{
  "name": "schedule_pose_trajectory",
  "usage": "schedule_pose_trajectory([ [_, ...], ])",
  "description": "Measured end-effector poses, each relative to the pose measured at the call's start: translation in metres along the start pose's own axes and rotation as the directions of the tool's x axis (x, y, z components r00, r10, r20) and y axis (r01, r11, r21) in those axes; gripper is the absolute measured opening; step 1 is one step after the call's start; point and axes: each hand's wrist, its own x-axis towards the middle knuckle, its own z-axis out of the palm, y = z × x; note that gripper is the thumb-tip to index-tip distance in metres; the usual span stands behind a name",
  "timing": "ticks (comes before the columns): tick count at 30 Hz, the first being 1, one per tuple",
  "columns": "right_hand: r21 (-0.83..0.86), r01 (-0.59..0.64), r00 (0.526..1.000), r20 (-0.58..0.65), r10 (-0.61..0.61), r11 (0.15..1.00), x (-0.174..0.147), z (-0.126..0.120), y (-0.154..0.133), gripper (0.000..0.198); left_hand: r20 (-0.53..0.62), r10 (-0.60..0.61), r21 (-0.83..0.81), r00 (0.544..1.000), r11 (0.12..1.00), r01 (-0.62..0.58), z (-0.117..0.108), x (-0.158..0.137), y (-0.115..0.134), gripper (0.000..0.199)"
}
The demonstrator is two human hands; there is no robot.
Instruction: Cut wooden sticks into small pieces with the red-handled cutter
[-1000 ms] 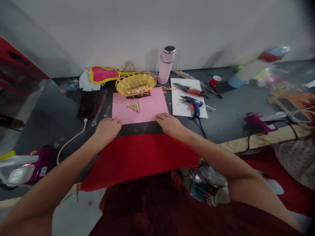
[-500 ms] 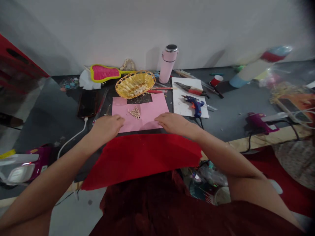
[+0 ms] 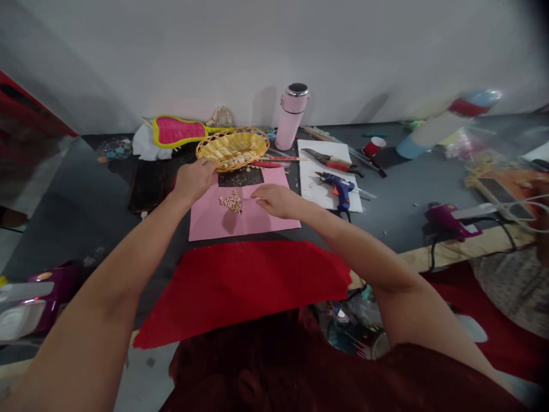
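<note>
My left hand (image 3: 195, 180) is at the near left rim of a yellow woven basket (image 3: 234, 150), its fingers closed at the edge. Small pale pieces lie inside the basket. To the right of a small heap of pale beads (image 3: 231, 202), my right hand (image 3: 278, 201) hovers low over a pink sheet of paper (image 3: 214, 229). Its fingers point toward the beads, thumb slightly apart, with nothing visible between them. The sheet has a rectangular notch in its far edge, where the dark tabletop shows.
Behind stands a pink flask (image 3: 289, 117). On a white board (image 3: 309, 191) lie red-handled snips (image 3: 332, 161) and a blue glue gun (image 3: 338, 186). A pink and yellow paddle-shaped piece (image 3: 180, 131) and a phone (image 3: 148, 186) are at left. Red cloth (image 3: 249, 274) hangs at the front edge.
My left hand has moved from the paper's near left edge up to the basket rim. The right hand has left the paper's right side and moved inward toward the beads.
</note>
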Motion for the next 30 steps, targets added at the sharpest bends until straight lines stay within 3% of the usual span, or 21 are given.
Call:
schedule_pose_trajectory([
  [3, -0.033, -0.05, 0.997, -0.059, 0.048, 0.998, 0.028, 0.006, 0.018, 0.034, -0.068, -0.039, -0.025, 0.997, 0.999, 0.038, -0.001, 0.005, -0.01, 0.031],
  [9, -0.218, -0.1, 0.995, -0.011, 0.1, 0.971, 0.076, 0.018, 0.029, 0.036, -0.125, -0.077, -0.119, 0.989, 0.991, 0.062, 0.004, 0.012, -0.022, 0.031],
  [14, -0.213, -0.27, 0.959, -0.149, 0.242, 0.939, 0.097, 0.016, 0.028, 0.035, -0.088, -0.093, -0.111, 0.992, 0.99, 0.083, 0.011, 0.013, -0.027, 0.029],
  [18, -0.197, -0.356, 0.93, -0.171, 0.325, 0.914, 0.11, 0.018, 0.029, 0.031, -0.023, -0.152, -0.125, 0.988, 0.981, 0.148, 0.006, 0.008, -0.018, 0.03],
  [21, -0.169, -0.386, 0.914, -0.204, 0.351, 0.907, 0.111, 0.022, 0.029, 0.03, -0.027, -0.155, -0.115, 0.988, 0.982, 0.151, -0.002, 0.001, -0.001, 0.036],
  [26, -0.115, -0.28, 0.938, -0.243, 0.246, 0.953, 0.091, 0.02, 0.029, 0.026, 0.075, 0.094, -0.063, 0.993, 0.994, -0.089, 0.003, -0.003, 0.032, 0.027],
  [30, -0.045, -0.205, 0.958, -0.212, 0.192, 0.978, 0.058, 0.016, 0.025, 0.023, 0.152, 0.076, -0.131, 0.985, 0.99, -0.056, 0.018, 0.004, 0.047, 0.034],
])
